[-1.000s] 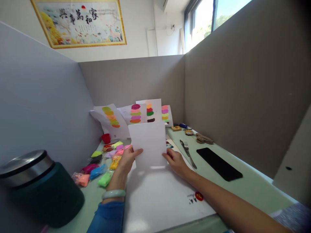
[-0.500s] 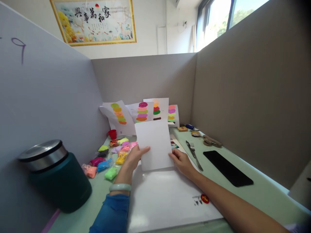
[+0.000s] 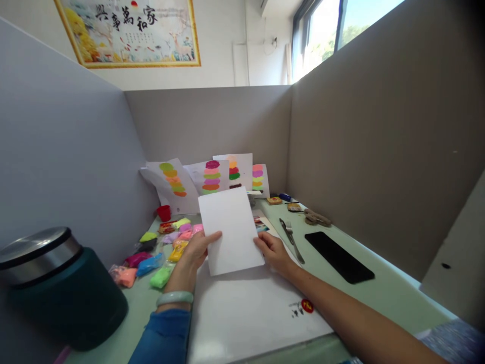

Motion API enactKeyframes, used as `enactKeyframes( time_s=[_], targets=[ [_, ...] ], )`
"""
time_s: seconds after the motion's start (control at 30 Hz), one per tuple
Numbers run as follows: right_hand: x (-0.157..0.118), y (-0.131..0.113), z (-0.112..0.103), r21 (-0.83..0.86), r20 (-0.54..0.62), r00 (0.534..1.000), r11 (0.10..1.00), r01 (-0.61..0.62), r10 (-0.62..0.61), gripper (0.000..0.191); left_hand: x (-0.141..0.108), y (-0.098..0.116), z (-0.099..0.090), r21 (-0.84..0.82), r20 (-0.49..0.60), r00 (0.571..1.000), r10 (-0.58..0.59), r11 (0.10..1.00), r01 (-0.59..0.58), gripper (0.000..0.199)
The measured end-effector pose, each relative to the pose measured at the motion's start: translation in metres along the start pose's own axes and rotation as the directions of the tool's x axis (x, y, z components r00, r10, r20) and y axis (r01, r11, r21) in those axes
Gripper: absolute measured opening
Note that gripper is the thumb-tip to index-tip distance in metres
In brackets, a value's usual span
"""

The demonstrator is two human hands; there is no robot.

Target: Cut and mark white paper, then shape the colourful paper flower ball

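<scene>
A blank white sheet of paper is held up and slightly tilted in front of me. My left hand grips its left edge, thumb across the front and fingers behind it. On the opposite edge, my right hand pinches the sheet between thumb and fingers. Beneath both hands lies a glossy white board with a red logo near its right side. Small bags of coloured clay are spread on the table to the left of my left hand.
A green flask stands at the left. Several sheets with coloured stacks lean at the back beside a red cup. On the right lie a knife and fork, a black mat and brownish cloth gloves. Grey partitions surround the table.
The white sheet has tilted a little, its lower edge now slanting, with both hands still on it. The whole view has shifted, so the surroundings appear further left.
</scene>
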State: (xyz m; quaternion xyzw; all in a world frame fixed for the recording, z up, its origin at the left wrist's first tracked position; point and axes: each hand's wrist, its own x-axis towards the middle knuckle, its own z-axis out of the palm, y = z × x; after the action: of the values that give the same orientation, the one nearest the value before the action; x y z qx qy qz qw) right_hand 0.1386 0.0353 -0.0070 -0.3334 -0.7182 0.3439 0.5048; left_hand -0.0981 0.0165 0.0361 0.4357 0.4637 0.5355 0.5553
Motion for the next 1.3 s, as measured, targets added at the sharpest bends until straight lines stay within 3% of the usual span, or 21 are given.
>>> enactKeyframes(
  time_s=[0.2,0.43,0.7,0.83,1.07,1.2,1.3],
  targets=[
    [0.001,-0.006,0.000,0.127,-0.010,0.991,0.983,-0.130,0.132,0.036,-0.003,0.003,0.002,-0.041,0.009,0.999,-0.031,0.999,0.031,0.051],
    [0.002,-0.014,0.000,0.361,0.067,0.946,0.876,-0.320,0.318,0.038,-0.007,0.006,0.008,-0.071,0.036,0.997,-0.070,0.995,0.073,0.052],
    [0.006,-0.012,0.001,0.556,0.158,0.889,0.705,-0.440,0.431,0.027,-0.009,0.007,0.009,-0.055,0.053,0.994,-0.091,0.994,0.094,0.053],
    [0.006,-0.016,0.001,0.591,0.186,0.884,0.670,-0.449,0.429,0.024,-0.007,0.006,0.009,-0.055,0.054,0.994,-0.095,0.994,0.098,0.056],
    [0.008,-0.010,0.002,0.560,0.179,0.902,0.713,-0.422,0.394,0.038,-0.005,0.004,0.006,-0.058,0.055,0.996,-0.075,0.995,0.078,0.048],
    [0.008,-0.004,0.003,0.448,0.130,0.925,0.812,-0.375,0.356,0.048,-0.005,0.003,0.006,-0.053,0.051,0.996,-0.072,0.996,0.075,0.050],
    [0.008,-0.002,0.003,0.324,0.048,0.965,0.910,-0.259,0.258,0.052,-0.006,0.004,0.006,-0.037,0.037,0.998,-0.057,0.998,0.059,0.054]
  ],
)
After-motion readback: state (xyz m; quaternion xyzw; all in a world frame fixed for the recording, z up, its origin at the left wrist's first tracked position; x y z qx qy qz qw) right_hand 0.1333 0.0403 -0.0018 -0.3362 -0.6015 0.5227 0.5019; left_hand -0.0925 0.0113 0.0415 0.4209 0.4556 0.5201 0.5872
